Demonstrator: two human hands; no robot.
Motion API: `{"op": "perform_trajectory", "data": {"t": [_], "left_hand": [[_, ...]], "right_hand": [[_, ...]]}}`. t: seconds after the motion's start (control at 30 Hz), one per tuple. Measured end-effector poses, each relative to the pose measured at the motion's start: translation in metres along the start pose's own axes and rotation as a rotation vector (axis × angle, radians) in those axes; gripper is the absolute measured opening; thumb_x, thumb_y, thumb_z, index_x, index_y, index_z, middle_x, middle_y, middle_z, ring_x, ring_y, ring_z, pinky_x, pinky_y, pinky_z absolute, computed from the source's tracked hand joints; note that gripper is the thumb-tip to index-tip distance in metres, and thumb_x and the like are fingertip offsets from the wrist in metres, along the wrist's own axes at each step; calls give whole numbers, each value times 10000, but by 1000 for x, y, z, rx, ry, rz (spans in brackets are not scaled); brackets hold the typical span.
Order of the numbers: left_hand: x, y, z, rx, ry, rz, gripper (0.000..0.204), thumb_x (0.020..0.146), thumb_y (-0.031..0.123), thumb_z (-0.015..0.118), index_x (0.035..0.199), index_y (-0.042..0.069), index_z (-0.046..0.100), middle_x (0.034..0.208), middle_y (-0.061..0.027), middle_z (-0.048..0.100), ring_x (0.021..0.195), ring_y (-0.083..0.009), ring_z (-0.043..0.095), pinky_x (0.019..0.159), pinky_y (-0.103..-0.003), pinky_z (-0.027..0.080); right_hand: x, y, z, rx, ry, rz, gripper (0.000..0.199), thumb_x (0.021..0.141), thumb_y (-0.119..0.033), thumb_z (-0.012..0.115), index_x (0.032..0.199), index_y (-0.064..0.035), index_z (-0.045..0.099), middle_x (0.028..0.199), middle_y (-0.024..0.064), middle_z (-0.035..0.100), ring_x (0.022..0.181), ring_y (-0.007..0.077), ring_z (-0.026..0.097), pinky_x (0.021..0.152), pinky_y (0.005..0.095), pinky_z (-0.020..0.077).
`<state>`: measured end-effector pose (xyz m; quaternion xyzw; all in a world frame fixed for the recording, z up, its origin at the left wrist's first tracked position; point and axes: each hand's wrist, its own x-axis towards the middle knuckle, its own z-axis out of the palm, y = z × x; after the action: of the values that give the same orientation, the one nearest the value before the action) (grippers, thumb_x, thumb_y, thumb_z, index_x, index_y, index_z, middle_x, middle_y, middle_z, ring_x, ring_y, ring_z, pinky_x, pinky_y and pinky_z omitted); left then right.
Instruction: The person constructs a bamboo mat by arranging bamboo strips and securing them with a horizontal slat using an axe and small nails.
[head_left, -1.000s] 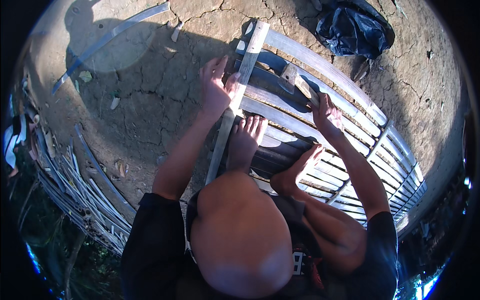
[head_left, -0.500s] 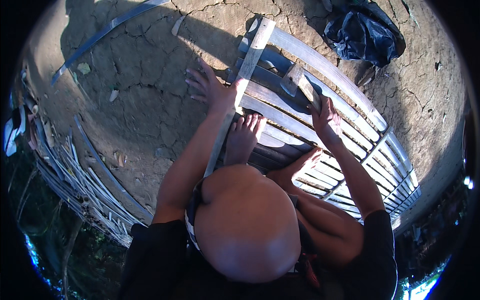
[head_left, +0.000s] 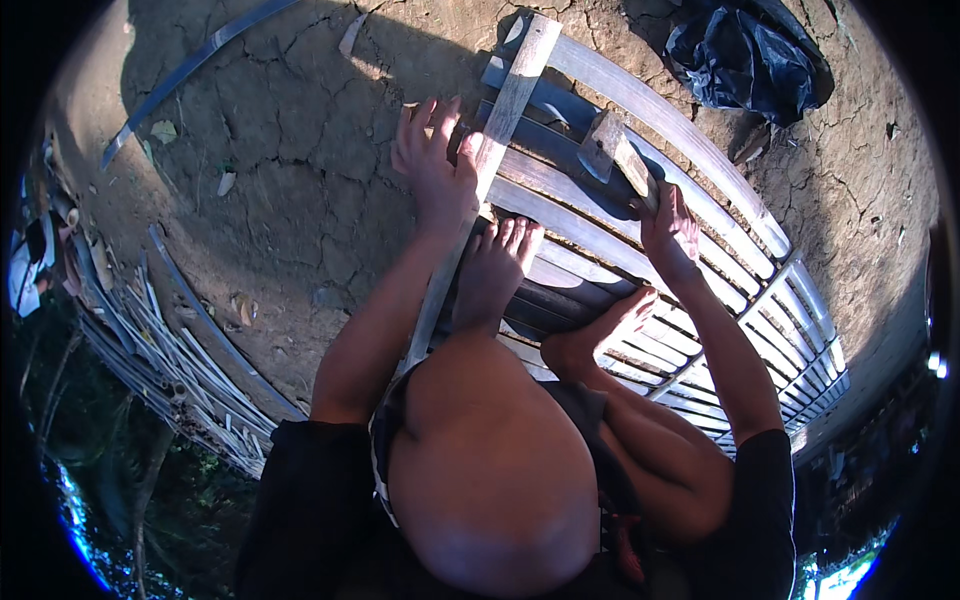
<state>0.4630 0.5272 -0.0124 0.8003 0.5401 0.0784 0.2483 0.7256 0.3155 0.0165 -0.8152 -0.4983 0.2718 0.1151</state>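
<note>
Left hand point(head_left: 432, 165), fingers spread flat, presses the pale wooden batten point(head_left: 505, 110) lying across the curved bamboo slats point(head_left: 640, 110) on cracked earth. Right hand point(head_left: 668, 222) is clamped around a blocky-headed hammer point(head_left: 612, 148) above the slats.

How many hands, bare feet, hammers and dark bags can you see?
Hands: 2, left hand on the cross batten, right hand gripping the hammer.
Bare feet: 2
Hammers: 1
Dark bags: 1
Total: 6
</note>
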Motion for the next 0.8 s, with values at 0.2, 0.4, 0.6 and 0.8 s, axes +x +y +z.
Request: {"op": "perform_trajectory", "data": {"t": [0.2, 0.4, 0.6, 0.8], "left_hand": [[36, 14, -7, 134, 111, 204, 566, 794, 231, 768, 1335, 246, 602, 1290, -63, 494, 1225, -302, 449, 1049, -534, 320], [29, 8, 12, -62, 257, 162, 467, 803, 219, 761, 1249, 191, 628, 1246, -81, 510, 1221, -326, 467, 1038, -522, 342], [-5, 20, 17, -91, 224, 224, 400, 816, 238, 764, 1172, 114, 632, 1225, -109, 546, 1234, -332, 487, 1080, -505, 339], [-9, 24, 19, -54, 230, 253, 510, 827, 327, 767, 1242, 98, 578, 1249, -109, 540, 1257, -344, 481, 1102, -580, 285]], "right_hand": [[-3, 2, 2, 15, 41, 44, 329, 928, -180, 643, 1181, -42, 484, 991, 201, 589, 818, 413, 627, 669, 512, 499], [0, -3, 0, 14, -1, 101, 373, 922, -220, 660, 1194, -41, 476, 1030, 193, 587, 900, 413, 630, 726, 521, 511], [-3, -2, -2, -17, -57, 145, 381, 929, -234, 650, 1208, -49, 470, 1072, 179, 581, 937, 394, 630, 759, 509, 511], [-2, -6, 3, -11, -5, 125, 372, 915, -232, 665, 1182, -51, 480, 1061, 173, 581, 928, 387, 628, 742, 496, 515]]}}
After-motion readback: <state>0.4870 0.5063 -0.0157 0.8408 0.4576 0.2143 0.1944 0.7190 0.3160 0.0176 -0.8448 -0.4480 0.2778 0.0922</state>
